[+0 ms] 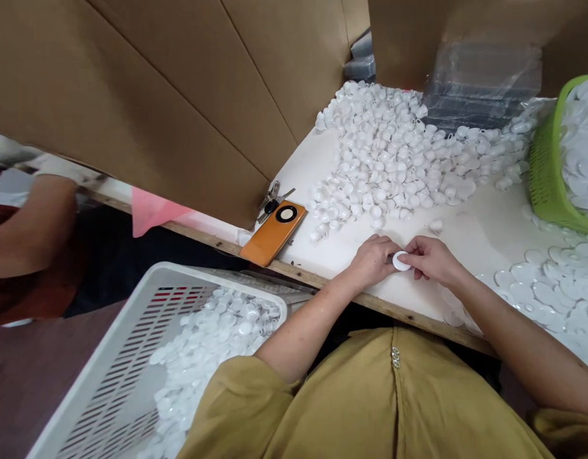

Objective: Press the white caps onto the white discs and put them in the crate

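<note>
Disc (402,260) sits right between the two hands, just above the near edge of the worktop (317,258), in contact with both. Neither hand is nearer. It's round, so no long axis to line up; face points up at the head cam.

Right hand (430,260): pinching disc, thumb laid over the face from the right, other fingers curled below. Left hand (376,258): fingers curled closed at the disc's left edge and seem to be gripping it too. A small grey patch shows at the left fingertips; can't tell if that's a part or shadow.

Loose cap (436,225): just beyond the right hand, closer to it than to the left. Cap heap (399,159): ahead of both hands, spreading away to far right. Flat discs (552,280): right of the right hand, beside that forearm. Green basket (545,162): farther out, ahead and right of the right hand, full of white pieces. Phone (263,239): well left of the left hand, long axis slanting away and rightward. White crate (160,269): left of the left forearm, lower than the worktop, loaded with white pieces.
</note>
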The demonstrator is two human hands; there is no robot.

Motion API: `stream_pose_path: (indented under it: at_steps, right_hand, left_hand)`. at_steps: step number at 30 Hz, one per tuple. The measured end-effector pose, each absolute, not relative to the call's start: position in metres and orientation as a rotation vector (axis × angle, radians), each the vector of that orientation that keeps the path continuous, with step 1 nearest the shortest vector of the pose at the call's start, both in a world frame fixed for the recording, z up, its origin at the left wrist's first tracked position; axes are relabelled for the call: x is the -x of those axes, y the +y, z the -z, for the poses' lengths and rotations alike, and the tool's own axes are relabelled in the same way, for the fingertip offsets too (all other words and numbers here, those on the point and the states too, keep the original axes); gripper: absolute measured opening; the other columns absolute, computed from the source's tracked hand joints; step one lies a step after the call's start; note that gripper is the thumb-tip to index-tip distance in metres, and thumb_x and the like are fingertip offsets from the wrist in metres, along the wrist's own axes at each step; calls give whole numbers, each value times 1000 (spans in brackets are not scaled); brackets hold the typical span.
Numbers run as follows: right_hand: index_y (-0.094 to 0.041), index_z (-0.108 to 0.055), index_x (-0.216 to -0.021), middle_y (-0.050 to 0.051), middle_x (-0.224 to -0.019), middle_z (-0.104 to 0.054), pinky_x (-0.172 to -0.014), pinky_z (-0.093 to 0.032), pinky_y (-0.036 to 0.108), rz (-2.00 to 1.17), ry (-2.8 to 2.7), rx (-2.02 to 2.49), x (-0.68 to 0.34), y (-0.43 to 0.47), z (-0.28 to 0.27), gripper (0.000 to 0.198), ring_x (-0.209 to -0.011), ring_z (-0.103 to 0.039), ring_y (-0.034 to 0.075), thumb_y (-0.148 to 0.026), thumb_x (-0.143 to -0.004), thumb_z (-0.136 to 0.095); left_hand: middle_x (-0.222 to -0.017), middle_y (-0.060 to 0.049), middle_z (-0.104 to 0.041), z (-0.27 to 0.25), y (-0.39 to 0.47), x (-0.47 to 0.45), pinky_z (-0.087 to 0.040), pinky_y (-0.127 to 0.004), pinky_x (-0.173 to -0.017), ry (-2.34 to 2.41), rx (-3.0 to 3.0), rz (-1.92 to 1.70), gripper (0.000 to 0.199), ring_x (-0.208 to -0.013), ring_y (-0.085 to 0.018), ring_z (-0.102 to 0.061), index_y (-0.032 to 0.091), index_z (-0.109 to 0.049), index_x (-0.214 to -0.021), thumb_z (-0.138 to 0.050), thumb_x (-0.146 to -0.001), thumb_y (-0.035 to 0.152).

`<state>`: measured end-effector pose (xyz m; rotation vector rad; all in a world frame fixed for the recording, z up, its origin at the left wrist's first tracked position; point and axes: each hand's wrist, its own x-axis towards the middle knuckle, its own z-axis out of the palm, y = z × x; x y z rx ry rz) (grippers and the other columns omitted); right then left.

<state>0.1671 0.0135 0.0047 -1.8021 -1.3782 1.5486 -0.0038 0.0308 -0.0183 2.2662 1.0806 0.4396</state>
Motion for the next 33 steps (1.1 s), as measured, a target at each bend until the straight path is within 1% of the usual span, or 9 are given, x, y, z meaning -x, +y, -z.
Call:
stream_pose_path:
  at_steps: [5, 9, 14, 17, 22, 24, 27, 29, 33]
  right_hand:
    - [-20, -49, -76, -5, -49, -57, -34, -36, 17, -1609, -1362, 1803, -171, 16, -8, 21, -38, -55, 11, -25, -75, -69]
    - [-20, -52, -79, -5, -54, -59, -38, -42, 19, -1590, -1448, 1769, -172, 15, -7, 17, -41, -58, 11, -27, -77, -67]
    - [-20, -50, -77, -4, -55, -60, -38, -41, 18, -1640, -1457, 1791, -170, 19, -7, 15, -42, -59, 11, -24, -78, -65]
    - [-20, -50, -77, -4, -55, -60, -38, -41, 17, -1721, -1407, 1786, -170, 22, -9, 14, -42, -59, 11, -22, -78, -64]
    - [-20, -51, -79, -3, -60, -62, -43, -46, 19, -1701, -1378, 1674, -173, 16, -6, 19, -50, -62, 12, -31, -77, -66]
    - [-21, -51, -79, -4, -60, -61, -44, -46, 19, -1658, -1395, 1677, -174, 12, -4, 19, -50, -62, 12, -33, -77, -65]
    - [-21, -50, -78, -4, -57, -60, -41, -45, 19, -1654, -1434, 1703, -173, 10, -4, 18, -47, -61, 12, -32, -77, -65]
    - [-21, -50, -78, -4, -56, -60, -41, -44, 19, -1676, -1426, 1709, -171, 9, -4, 18, -46, -61, 12, -32, -78, -64]
    - [-21, -48, -77, -4, -54, -60, -38, -42, 18, -1676, -1328, 1777, -166, 7, -6, 18, -43, -59, 12, -29, -79, -64]
  left_hand:
    - [-85, -3, -65, 6, 34, 12, -44, -29, -80, 1002, -2202, -379, 22, -85, -19, -58, 19, -68, -91, -73, -72, 29]
    - [-87, -3, -67, -4, 40, 13, -44, -28, -78, 965, -2133, -306, 35, -87, -19, -59, 19, -69, -94, -76, -69, 42]
    - [-77, 0, -67, -7, 49, 4, -38, -24, -64, 1081, -2086, -146, 24, -78, -17, -58, 19, -68, -84, -73, -73, 39]
    - [-74, 2, -67, -8, 55, 4, -36, -23, -61, 1060, -2063, -81, 26, -76, -16, -58, 20, -65, -81, -74, -71, 42]
    - [-81, 3, -67, -6, 57, 11, -37, -25, -71, 871, -2131, -131, 29, -79, -16, -56, 20, -62, -84, -77, -67, 38]
    - [-80, 3, -67, -2, 53, 12, -37, -26, -75, 836, -2167, -201, 25, -76, -14, -54, 19, -61, -83, -75, -71, 36]
    - [-73, 2, -64, 5, 48, 10, -37, -27, -74, 906, -2178, -286, 24, -69, -13, -51, 18, -57, -73, -68, -79, 40]
    - [-70, 2, -64, 8, 46, 9, -37, -26, -73, 945, -2183, -313, 28, -68, -14, -51, 18, -56, -69, -67, -79, 42]
    - [-71, 2, -65, 9, 46, 9, -37, -27, -76, 890, -2207, -341, 24, -68, -13, -53, 18, -59, -73, -66, -80, 40]
